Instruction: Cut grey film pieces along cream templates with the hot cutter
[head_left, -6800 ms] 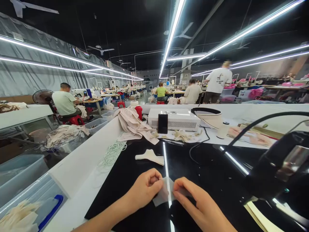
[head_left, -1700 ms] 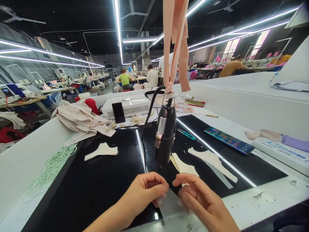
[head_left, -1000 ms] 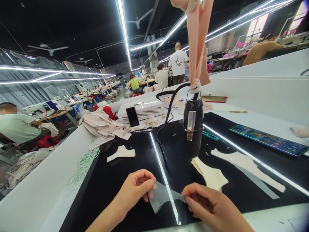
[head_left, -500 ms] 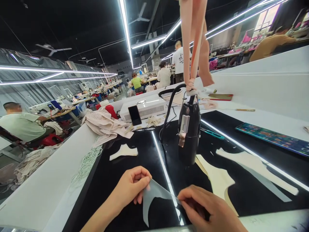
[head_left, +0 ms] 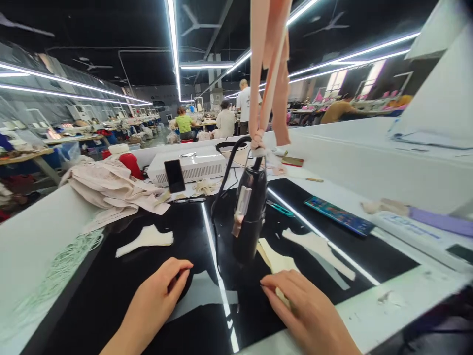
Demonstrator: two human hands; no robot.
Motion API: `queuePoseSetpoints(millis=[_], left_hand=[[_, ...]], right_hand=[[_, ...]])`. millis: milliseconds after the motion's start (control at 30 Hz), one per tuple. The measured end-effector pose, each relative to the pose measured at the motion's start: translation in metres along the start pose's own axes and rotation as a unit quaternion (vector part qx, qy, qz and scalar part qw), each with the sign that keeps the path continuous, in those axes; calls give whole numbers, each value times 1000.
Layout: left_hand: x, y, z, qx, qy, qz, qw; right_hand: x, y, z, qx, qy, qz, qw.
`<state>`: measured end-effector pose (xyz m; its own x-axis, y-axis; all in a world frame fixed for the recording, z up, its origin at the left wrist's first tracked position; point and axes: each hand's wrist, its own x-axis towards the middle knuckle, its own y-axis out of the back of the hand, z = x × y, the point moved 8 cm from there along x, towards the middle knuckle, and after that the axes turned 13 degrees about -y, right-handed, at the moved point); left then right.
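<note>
A thin grey translucent curved piece [head_left: 201, 295] lies flat on the black work surface [head_left: 121, 301]. My left hand [head_left: 157, 291] is just left of it, covering part of its edge, with thumb and forefinger tips together and nothing visible between them. To the right of the grey piece, my right hand [head_left: 301, 303] is closed in a pinch, also with nothing visible at its fingertips. It partly hides a stack of cream cut pieces [head_left: 279, 259]. Behind the hands a black cylindrical tool [head_left: 249, 217] hangs upright from pink fabric strips [head_left: 260, 74].
White cut pieces lie left [head_left: 146, 239] and right [head_left: 318, 249] on the black surface. Teal thread snips [head_left: 281, 209] and a phone [head_left: 338, 214] lie further right. Beige fabric [head_left: 107, 187] and pale green cord [head_left: 62, 271] are at left. Several people work in the background.
Both hands have let go of the grey piece, which was stretched between them and now lies on the surface. The camera view has turned to the right.
</note>
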<state>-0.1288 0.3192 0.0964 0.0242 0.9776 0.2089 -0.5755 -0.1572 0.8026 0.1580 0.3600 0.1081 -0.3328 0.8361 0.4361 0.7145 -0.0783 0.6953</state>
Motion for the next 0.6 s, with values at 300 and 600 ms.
queuePoseSetpoints(millis=[300, 600], left_hand=[[-6, -16, -57, 20, 0, 22, 1000], [-10, -21, -66, 27, 27, 4, 999]], right_hand=[[25, 73, 85, -180, -88, 91, 975], [67, 43, 91, -235, -116, 83, 962]])
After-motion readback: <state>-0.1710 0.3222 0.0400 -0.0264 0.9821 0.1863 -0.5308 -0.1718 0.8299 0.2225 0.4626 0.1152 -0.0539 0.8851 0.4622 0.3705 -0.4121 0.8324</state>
